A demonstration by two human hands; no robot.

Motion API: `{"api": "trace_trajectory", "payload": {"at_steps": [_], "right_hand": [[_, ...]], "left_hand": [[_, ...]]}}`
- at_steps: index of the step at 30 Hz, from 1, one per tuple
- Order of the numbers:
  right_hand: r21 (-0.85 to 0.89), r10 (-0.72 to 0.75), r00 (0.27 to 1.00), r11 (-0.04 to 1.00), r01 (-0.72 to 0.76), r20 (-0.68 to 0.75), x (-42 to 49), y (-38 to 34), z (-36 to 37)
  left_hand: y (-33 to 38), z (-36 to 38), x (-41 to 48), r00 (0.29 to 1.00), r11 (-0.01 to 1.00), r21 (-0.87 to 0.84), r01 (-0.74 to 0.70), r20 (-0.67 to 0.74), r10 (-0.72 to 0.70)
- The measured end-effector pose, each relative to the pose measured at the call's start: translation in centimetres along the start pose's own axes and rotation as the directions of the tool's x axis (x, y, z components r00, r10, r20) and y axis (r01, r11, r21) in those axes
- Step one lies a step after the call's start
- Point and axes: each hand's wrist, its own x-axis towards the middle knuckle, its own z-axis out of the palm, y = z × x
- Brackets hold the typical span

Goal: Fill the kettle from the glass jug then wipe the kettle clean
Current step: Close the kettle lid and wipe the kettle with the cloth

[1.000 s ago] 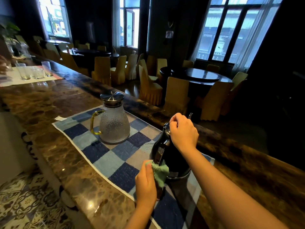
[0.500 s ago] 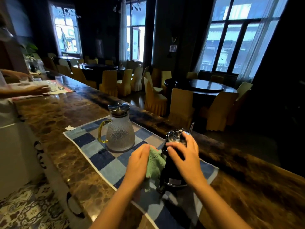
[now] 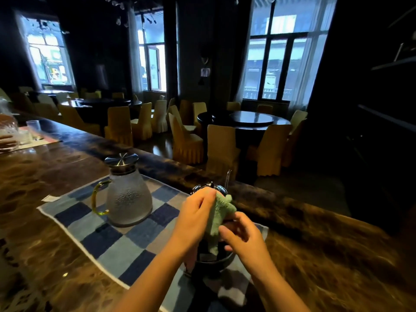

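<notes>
The left hand (image 3: 195, 218) has its fingers clenched on a green cloth (image 3: 219, 218), pressing it against the black kettle (image 3: 211, 261). The kettle stands on the checked mat (image 3: 108, 239), with the glass jug (image 3: 128, 194) at its ten o'clock. The right hand (image 3: 245, 237) curls at the kettle's side, and I can't tell whether it grips.

Dim dining room, tall bright windows (image 3: 286, 64), round dark tables (image 3: 252, 119), yellow-covered chairs (image 3: 221, 145), brown marble counter (image 3: 315, 233)

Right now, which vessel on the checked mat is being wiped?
The dark chrome-lidded kettle: the left hand holds a green cloth against it; the textured glass jug stands untouched.
</notes>
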Motion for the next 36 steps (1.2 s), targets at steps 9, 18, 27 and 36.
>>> {"api": "trace_trajectory", "payload": {"at_steps": [9,18,27,36], "right_hand": [[0.153,-0.039,0.984,0.986,0.067,-0.175,0.9,0.5,-2.7],[0.734,0.347,0.938,0.64,-0.23,-0.009,1.5,0.1,-6.9],[0.677,0.165,0.954,0.734,0.05,-0.249,4.5,0.2,-5.4],[-0.301,-0.258,0.966,0.921,0.249,0.01,5.3,6.6,0.6]], "left_hand": [[-0.1,1.0,1.2,0.989,0.976,0.194,-0.103,0.129,0.078],[-0.7,0.8,2.1,0.982,0.74,0.649,-0.175,0.06,0.179],[-1.9,-0.2,3.1,0.981,0.656,0.753,-0.053,0.161,-0.105],[-2.9,-4.9,5.0,0.924,0.77,0.63,0.101,0.227,-0.307]]}}
